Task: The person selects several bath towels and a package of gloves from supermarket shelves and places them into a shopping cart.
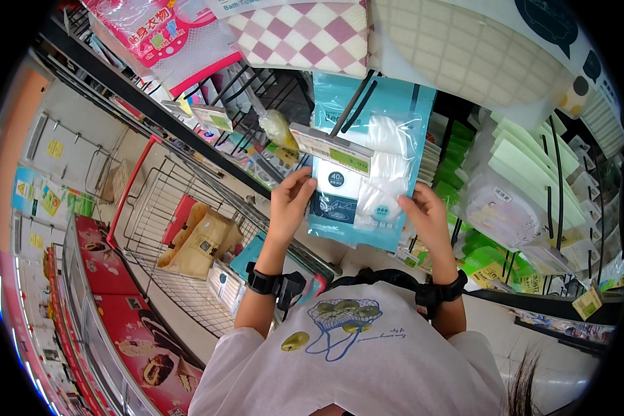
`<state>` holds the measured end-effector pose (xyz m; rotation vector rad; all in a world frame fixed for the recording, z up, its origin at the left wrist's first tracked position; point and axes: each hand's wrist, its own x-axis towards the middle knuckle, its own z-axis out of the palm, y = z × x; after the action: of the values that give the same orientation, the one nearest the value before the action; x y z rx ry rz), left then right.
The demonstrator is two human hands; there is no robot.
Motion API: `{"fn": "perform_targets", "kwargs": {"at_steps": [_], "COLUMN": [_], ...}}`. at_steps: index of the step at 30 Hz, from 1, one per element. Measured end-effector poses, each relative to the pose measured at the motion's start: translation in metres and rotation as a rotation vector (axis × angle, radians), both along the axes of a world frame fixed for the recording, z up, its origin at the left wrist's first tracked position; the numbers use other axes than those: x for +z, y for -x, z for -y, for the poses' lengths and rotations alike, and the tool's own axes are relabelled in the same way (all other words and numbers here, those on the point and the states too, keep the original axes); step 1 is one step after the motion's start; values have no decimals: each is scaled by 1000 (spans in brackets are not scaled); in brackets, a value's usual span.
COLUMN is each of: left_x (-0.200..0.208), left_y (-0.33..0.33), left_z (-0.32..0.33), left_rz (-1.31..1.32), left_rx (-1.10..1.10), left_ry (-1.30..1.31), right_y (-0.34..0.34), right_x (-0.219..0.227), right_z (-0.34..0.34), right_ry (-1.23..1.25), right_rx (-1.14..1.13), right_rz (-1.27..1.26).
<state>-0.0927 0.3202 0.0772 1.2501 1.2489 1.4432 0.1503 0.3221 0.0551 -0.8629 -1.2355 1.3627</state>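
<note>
We see a flat, rectangular, turquoise-and-white plastic packet with a clear window (392, 182) held upright before a shop rack, white folded contents showing through. The person's bare left hand (291, 200) has a narrow grip on its left edge, thumb and fingers close together. The bare right hand (426, 211) grips the opposite edge, thumb on the front face. We find the upper part crossed by a black metal hook (358, 107), and a white-and-green price label (336, 150) covers the middle; we cannot tell whether the packet hangs from that hook.

Above it we see a pink-and-white checked cloth pack (301, 38) and, to its right, a beige grid-patterned cloth pack (457, 52). A glossy pink-and-white plastic pouch (170, 41) sits at the upper left. To the right of the right hand we notice a pale, rounded, clear-fronted pack (503, 215), with bright green packs around it.

At lower left stands a silver wire shopping cart with a red handle (135, 186), carrying a crumpled brown paper bag (204, 239). Black bands (284, 288) circle both wrists, above a white printed T-shirt (409, 360).
</note>
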Motion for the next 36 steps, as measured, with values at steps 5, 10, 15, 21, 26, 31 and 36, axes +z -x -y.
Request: {"fn": "perform_targets", "kwargs": {"at_steps": [5, 10, 15, 21, 26, 31, 36], "left_x": [-5, -11, -21, -27, -22, -36, -68], "left_y": [3, -8, -13, -20, -12, 20, 72], "left_z": [-26, -65, -101, -101, -62, 3, 66], "left_rz": [-151, -119, -184, -181, -139, -94, -28], "left_rx": [-29, -25, -100, -116, -116, -13, 221], "left_ry": [-7, -160, -173, -77, 96, 177, 321], "right_y": [-2, 0, 0, 0, -12, -3, 33], "right_x": [3, 6, -10, -23, -46, -20, -2], "right_z": [-18, -47, -84, -86, -71, -33, 4], "right_ry": [0, -4, -85, -97, -198, -184, -52], "right_rx": [-77, -208, -310, -349, -480, -316, 29], "right_rz": [31, 44, 67, 156, 458, 361, 178]}}
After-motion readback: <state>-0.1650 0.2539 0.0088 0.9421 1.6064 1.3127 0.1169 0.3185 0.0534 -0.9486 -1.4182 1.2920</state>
